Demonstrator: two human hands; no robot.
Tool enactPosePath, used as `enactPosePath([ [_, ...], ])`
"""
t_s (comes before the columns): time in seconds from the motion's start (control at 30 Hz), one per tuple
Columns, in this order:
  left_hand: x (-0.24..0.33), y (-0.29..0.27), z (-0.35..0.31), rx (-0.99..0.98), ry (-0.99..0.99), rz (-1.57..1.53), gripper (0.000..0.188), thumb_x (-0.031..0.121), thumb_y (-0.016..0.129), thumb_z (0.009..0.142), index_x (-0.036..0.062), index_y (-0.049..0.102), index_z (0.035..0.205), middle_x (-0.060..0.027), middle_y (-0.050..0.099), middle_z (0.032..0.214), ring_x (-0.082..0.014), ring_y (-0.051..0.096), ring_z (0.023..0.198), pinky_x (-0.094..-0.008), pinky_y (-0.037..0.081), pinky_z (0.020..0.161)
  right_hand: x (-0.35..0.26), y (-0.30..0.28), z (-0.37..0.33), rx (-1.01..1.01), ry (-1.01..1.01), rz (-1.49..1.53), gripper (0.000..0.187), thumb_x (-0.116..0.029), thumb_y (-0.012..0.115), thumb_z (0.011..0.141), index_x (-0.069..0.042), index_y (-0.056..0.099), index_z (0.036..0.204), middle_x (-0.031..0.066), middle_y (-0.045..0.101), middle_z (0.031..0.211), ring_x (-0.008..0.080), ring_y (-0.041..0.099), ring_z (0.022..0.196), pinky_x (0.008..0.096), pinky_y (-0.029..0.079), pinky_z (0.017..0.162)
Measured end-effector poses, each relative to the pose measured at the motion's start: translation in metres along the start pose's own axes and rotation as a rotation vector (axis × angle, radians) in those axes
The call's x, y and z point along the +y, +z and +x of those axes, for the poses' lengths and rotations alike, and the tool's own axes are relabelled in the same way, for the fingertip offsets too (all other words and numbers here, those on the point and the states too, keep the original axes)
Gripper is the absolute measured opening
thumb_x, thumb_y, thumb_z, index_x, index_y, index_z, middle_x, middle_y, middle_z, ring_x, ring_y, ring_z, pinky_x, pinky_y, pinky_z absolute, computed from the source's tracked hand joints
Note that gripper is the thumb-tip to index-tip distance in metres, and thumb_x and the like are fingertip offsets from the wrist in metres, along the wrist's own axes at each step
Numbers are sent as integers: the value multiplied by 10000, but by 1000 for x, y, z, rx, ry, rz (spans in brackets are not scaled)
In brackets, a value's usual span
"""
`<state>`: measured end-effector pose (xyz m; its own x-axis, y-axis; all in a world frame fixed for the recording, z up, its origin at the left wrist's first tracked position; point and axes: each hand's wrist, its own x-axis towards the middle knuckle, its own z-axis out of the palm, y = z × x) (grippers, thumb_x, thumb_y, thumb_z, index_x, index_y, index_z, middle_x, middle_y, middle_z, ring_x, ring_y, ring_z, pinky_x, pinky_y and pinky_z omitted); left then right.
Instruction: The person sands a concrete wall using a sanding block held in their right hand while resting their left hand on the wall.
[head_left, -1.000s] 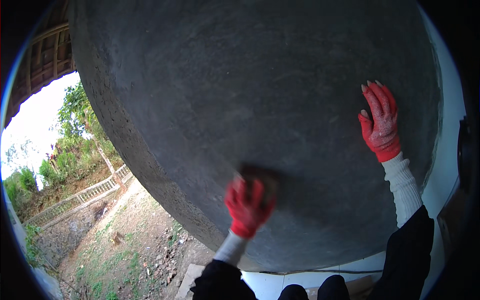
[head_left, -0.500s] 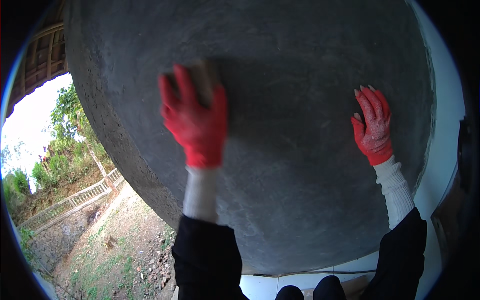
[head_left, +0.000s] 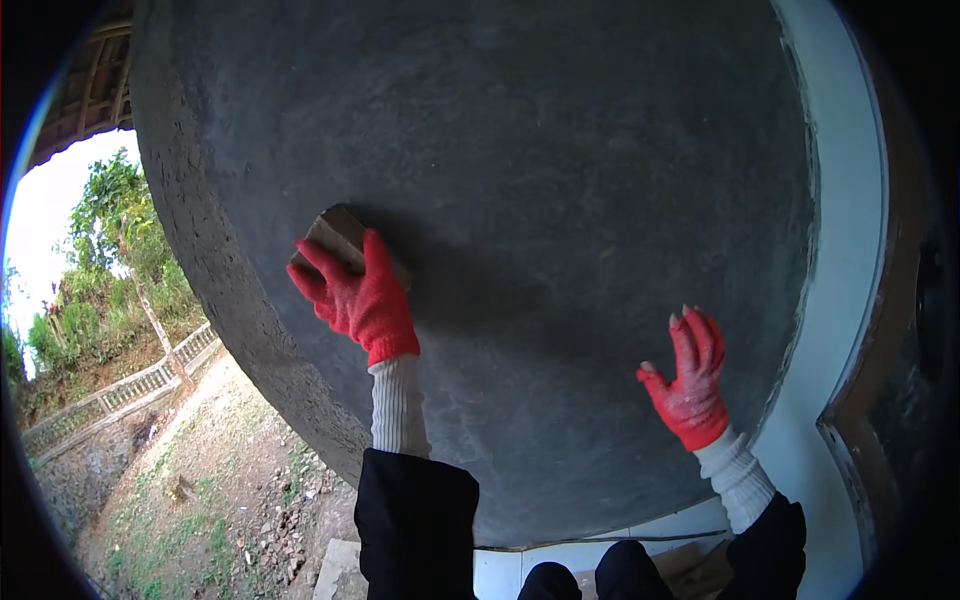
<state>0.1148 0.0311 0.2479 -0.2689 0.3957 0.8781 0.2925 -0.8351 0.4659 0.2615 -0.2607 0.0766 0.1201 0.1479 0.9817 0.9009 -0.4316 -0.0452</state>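
One block (head_left: 338, 230) agst gray wall (head_left: 600, 150), L hand (head_left: 365, 310) w/ fingers gripping it, R hand (head_left: 692, 395) w/ fingers loosely spread.

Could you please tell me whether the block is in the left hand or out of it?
In: the left hand has its red-gloved fingers spread about the block, whose brownish face shows between them.

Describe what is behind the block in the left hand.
Behind the block is the dark grey wall, visible around it. The patch covered by the block and the red-gloved left hand cannot be seen.
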Motion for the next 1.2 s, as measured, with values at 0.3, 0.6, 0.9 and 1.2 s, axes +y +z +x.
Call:
enactPosePath([
  [0.3, 22, -26, -84, -478, 120, -267, 607, 305, 425, 1072, 46, 315, 1609, -325, 106, 1673, -501, 257, 1498, -495, 252, 1214, -148, 120, 94, 54, -104, -18, 786, -422, 736, 824, -42, 488, 1467, 220, 415, 1521, 443, 424, 1384, 560, 409, 1102],
  [0.6, -22, -38, -41, -306, 190, -333, 630, 270, 513, 1057, 18, 318, 1600, -252, 241, 1642, -374, 251, 1524, -458, 223, 1237, -64, 72, 176, 99, -183, -119, 810, -340, 806, 740, -93, 498, 1448, 251, 448, 1478, 430, 528, 1250, 550, 471, 1005],
  [0.9, -82, 29, -58, 51, 449, 94, 678, 229, 588, 989, -22, 332, 1564, -267, 293, 1601, -453, 274, 1491, -602, 193, 1234, 71, -19, 247, 400, 632, -242, 810, -505, 660, 919, -116, 313, 1540, 324, 391, 1464, 512, 484, 1287, 536, 467, 1033],
  [1.2, -83, 18, -55, 35, 346, 60, 699, 215, 617, 954, -43, 351, 1547, -268, 327, 1581, -452, 283, 1487, -620, 169, 1233, -161, 105, 245, 281, -573, -42, 602, -317, 815, 687, -222, 601, 1242, 139, 550, 1206, 333, 631, 936, 480, 546, 733],
])
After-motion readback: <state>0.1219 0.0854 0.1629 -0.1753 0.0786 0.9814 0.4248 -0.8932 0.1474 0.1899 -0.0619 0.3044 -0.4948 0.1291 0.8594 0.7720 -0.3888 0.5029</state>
